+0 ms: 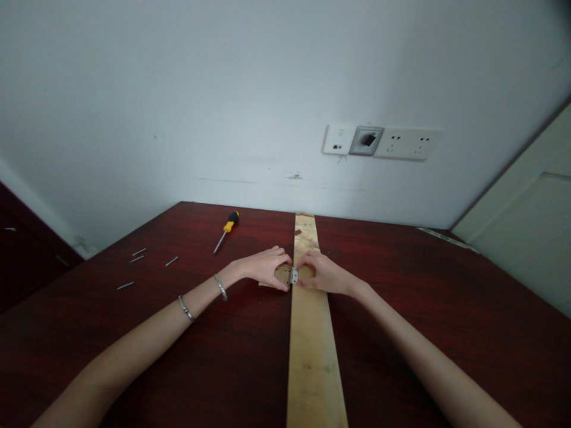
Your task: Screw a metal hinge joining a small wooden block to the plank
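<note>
A long pale wooden plank [311,356] lies lengthwise across the dark red table. On its left edge, about midway along, sits a small silver metal hinge [294,276]. A short wooden piece [282,274] butts against the plank from the left, partly covered by my left hand [267,267]. That hand's thumb and fingers curve around the short piece, with the tips at the hinge's left side. From the right, my right hand [328,274] rests over the plank, its thumb and fingertips pinching at the hinge's right side.
A yellow and black screwdriver [227,229] lies left of the plank, its shaft towards me. Several screws or nails [137,258] are scattered on the table's left [89,333]. A thin strip [448,239] lies near the far right edge. Sockets [381,142] are on the wall behind.
</note>
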`<state>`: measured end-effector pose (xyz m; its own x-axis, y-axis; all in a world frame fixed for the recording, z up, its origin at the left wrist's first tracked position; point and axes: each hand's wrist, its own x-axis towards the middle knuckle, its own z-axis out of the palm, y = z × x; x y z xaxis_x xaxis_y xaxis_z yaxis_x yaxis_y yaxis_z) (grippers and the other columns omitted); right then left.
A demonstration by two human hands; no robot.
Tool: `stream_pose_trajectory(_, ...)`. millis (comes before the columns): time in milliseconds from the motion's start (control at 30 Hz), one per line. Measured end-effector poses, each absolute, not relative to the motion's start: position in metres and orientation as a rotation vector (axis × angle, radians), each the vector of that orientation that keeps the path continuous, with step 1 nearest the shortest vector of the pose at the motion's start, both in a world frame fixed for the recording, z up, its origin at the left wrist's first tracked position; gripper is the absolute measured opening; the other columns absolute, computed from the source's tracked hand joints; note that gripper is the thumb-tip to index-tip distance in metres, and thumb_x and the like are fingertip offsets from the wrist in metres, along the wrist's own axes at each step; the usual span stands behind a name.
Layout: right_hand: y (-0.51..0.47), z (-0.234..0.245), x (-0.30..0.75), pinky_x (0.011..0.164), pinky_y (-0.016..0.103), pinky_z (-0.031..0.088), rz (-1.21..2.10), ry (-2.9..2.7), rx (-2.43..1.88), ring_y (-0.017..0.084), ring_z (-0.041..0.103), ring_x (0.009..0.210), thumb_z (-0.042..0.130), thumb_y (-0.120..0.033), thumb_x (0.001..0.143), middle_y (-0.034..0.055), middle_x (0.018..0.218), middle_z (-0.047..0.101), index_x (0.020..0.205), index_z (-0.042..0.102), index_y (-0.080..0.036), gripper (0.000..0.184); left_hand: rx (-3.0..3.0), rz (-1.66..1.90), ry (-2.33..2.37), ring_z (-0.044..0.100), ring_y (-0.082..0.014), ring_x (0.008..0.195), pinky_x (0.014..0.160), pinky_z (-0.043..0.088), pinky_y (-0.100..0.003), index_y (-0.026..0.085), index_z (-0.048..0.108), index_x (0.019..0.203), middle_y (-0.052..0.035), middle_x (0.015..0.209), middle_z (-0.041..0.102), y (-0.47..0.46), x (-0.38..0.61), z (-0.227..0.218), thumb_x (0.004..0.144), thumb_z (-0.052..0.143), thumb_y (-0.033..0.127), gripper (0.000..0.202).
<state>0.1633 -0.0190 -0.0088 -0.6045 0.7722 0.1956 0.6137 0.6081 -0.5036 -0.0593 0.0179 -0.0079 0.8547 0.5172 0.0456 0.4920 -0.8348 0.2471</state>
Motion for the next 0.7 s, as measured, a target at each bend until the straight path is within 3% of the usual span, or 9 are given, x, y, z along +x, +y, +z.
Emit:
stream_pose_trajectory(567, -0.0181, -0.0100, 0.1635, 0.087, 0.037, 0.044, 0.535, -2.449, -1.099, 0.022, 0.055, 0.095, 0.071, -0.025, 0.068, 0.0069, 0.097, 0.060, 0.093, 0.064, -0.017, 0.027, 2.781, 0.196, 0.744, 0.049, -0.0226, 0.099, 0.102, 0.030, -0.037, 0.015, 0.056, 0.109, -0.0063, 0.100, 0.049, 0.0178, -0.0595, -0.0070, 0.072, 0.068, 0.055, 0.055)
stream_pose_trajectory(700, -0.0185, -0.0100, 0.1639, 0.089, 0.037, 0.044, 0.549, -2.446, -1.097, 0.022, 0.055, 0.096, 0.070, -0.026, 0.069, 0.0071, 0.098, 0.060, 0.095, 0.065, -0.017, 0.027, 2.770, 0.204, 0.753, 0.049, -0.0220, 0.097, 0.096, 0.036, -0.034, 0.016, 0.057, 0.107, -0.0062, 0.099, 0.049, 0.0172, -0.0584, -0.0061, 0.074, 0.068, 0.051, 0.049)
